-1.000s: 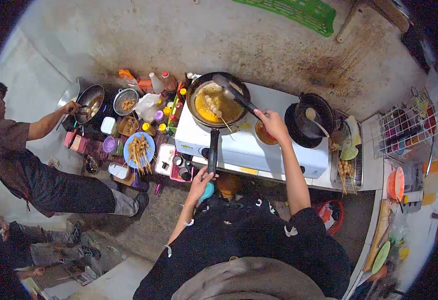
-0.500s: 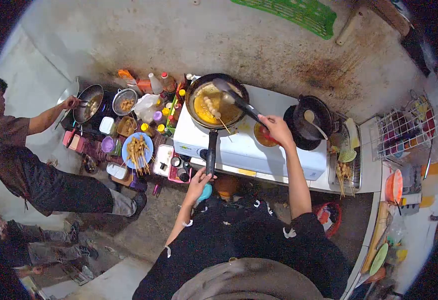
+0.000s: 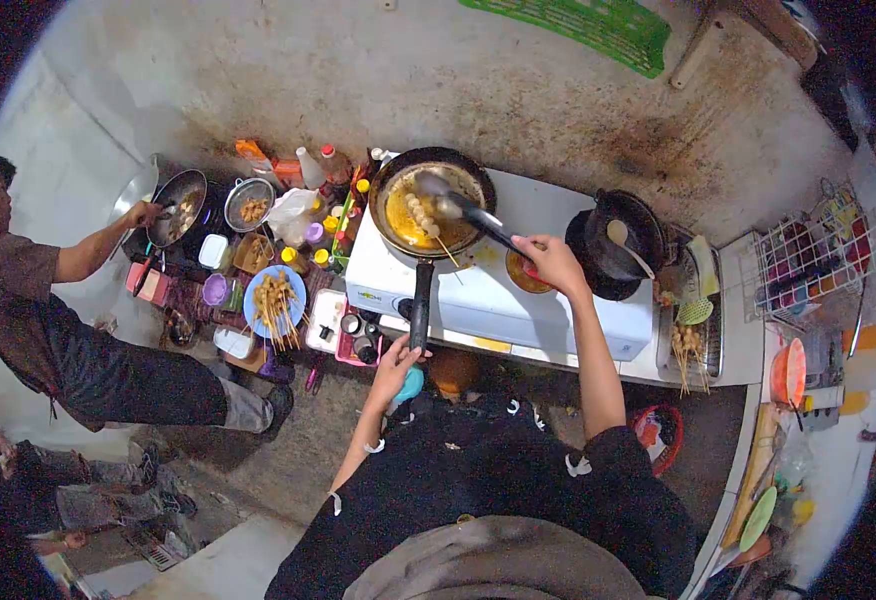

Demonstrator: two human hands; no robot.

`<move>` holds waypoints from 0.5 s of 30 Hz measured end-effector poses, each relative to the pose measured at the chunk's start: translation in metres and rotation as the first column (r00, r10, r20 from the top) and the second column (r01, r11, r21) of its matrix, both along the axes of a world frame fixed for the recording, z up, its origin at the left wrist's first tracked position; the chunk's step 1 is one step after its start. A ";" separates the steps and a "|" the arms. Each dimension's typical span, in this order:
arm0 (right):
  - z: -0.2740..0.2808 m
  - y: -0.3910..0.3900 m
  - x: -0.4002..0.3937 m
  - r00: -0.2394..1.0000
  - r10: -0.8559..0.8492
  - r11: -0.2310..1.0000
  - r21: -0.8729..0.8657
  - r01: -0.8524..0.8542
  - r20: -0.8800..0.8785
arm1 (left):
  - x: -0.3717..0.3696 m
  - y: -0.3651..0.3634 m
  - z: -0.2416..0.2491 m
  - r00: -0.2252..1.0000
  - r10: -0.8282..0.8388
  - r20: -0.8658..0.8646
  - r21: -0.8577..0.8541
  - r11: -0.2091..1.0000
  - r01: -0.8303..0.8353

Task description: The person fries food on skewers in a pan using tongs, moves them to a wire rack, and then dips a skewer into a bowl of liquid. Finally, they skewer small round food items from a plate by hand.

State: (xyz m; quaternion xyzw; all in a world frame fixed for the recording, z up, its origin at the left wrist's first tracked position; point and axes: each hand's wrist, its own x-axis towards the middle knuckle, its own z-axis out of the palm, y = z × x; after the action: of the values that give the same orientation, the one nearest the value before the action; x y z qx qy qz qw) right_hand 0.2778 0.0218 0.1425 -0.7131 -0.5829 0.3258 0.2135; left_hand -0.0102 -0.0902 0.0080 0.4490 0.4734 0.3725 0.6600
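Observation:
A dark frying pan [image 3: 480, 176] sits on the white stove [image 3: 518, 318], with yellow, egg-like liquid [image 3: 400, 222] inside. My left hand [image 3: 394, 368] is closed around the end of the pan's black handle [image 3: 421, 308]. In my right hand [image 3: 554, 263] is the handle of a spatula [image 3: 478, 218], whose blurred blade is over the pan. A skewer of pale balls [image 3: 420, 214] lies in the yellow liquid beside the blade, its stick pointing toward me over the rim. Just left of my right hand stands a small bowl [image 3: 528, 274] of orange-yellow contents.
A dark pot [image 3: 598, 285] with a ladle [image 3: 630, 246] stands on the right. To the left are sauce bottles [image 3: 336, 166] and a blue plate [image 3: 254, 296] of skewers. A co-worker [image 3: 28, 290] holds another pan [image 3: 190, 188]. More skewers [image 3: 690, 350] lie on a right-hand tray.
The spatula blade has shifted slightly down and left in the pan, and the yellow liquid has spread differently. My left hand has stayed on the pan handle.

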 end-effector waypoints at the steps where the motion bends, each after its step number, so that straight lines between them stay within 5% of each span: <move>1: -0.002 0.000 0.001 0.998 -0.015 0.999 0.050 0.018 -0.065 | 0.000 0.000 0.000 1.000 0.004 0.001 -0.002 1.000 -0.004; 4: -0.003 0.002 0.002 0.991 -0.009 1.000 0.025 0.005 0.134 | 0.000 -0.002 0.002 1.000 0.011 0.006 -0.028 1.000 -0.010; 7: 0.001 0.000 0.002 0.999 0.040 0.999 -0.009 -0.040 0.002 | 0.001 -0.001 0.003 1.000 0.001 0.012 -0.023 1.000 -0.001; 15: -0.003 -0.003 0.004 0.997 0.019 1.000 -0.003 -0.018 0.077 | 0.001 -0.001 0.003 1.000 0.005 -0.023 0.001 1.000 -0.005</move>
State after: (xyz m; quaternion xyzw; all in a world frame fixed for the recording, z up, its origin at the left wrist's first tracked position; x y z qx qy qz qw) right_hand 0.2814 0.0193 0.1398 -0.7198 -0.5969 0.3009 0.1872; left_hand -0.0090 -0.0914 0.0113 0.4525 0.4817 0.3694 0.6533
